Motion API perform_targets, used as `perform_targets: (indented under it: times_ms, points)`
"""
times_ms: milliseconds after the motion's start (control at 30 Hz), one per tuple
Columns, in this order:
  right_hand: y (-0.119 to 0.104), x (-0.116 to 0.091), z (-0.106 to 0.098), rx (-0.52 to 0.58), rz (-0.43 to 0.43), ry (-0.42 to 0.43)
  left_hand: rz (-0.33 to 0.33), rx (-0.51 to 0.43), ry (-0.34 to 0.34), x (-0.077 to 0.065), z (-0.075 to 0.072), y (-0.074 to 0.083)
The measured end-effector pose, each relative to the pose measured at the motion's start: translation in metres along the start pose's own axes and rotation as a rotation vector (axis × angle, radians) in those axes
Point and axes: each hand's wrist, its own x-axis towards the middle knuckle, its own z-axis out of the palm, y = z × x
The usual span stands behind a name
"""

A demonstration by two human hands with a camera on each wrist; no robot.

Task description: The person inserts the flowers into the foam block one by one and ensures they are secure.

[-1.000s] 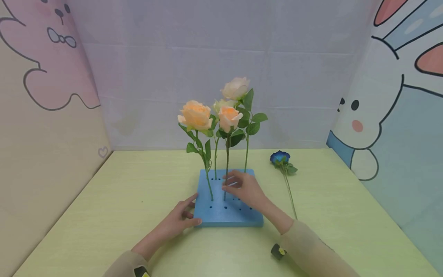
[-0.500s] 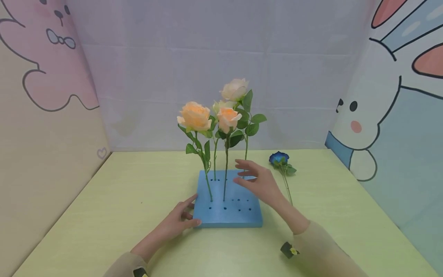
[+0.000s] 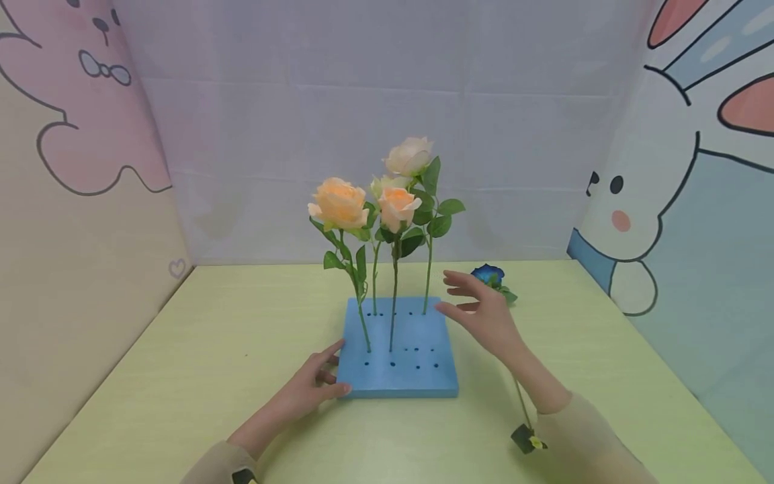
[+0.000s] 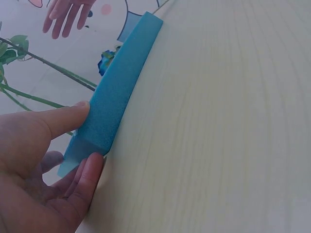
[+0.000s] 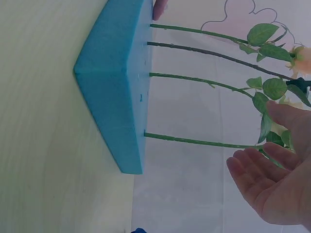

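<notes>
A blue foam block [image 3: 377, 378] with small holes lies flat on the table. My left hand [image 3: 305, 388] grips its near left corner, thumb on the upper edge and fingers against the side, plain in the left wrist view. Upright in the block stand a large peach rose [image 3: 338, 204], a smaller peach rose [image 3: 398, 210], a white rose [image 3: 409, 158] and a pale yellow rose [image 3: 384, 183] partly hidden behind. Right of the block, my right hand [image 3: 486, 321] hovers with spread, relaxed fingers and holds nothing. It partly covers a blue rose [image 3: 488, 271] lying on the table.
The pale wooden table [image 3: 254, 316] reaches a grey-white cloth backdrop [image 3: 272, 148]. Side walls carry a pink cartoon animal [image 3: 91, 121] and a white rabbit [image 3: 635, 181]. The blue rose's stem [image 3: 523, 403] runs toward the front, under my right forearm.
My right hand has let go of the smaller peach rose's stem and moved right, off the block, toward the blue rose. My left hand keeps its grip on the block.
</notes>
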Motion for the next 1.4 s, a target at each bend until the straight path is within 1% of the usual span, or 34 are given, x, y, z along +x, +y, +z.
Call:
perform_targets:
  times_ms: [267,433,600,700,967,1133,1400]
  points:
    - [0.007,-0.006,-0.017,-0.076,0.021,0.041,0.004,-0.007,-0.003,-0.002,-0.001,0.003]
    - [0.017,-0.009,-0.025,-0.137,0.057,0.066,-0.004,-0.007,-0.002,-0.002,-0.001,0.005]
    - [0.029,-0.014,-0.033,-0.173,0.058,0.081,-0.005,-0.006,-0.003,-0.002,-0.001,0.006]
    - [0.035,-0.018,-0.037,-0.189,0.065,0.076,-0.001,-0.006,-0.004,-0.002,-0.001,0.006]
    - [0.05,-0.029,-0.044,-0.241,0.109,0.037,0.0,-0.006,-0.008,-0.003,-0.002,0.006]
    - [0.061,-0.035,-0.046,-0.233,0.155,-0.019,0.001,-0.009,-0.005,-0.003,-0.002,0.006]
    - [0.075,-0.043,-0.05,-0.272,0.231,-0.107,0.007,-0.002,-0.007,-0.004,-0.001,0.006]
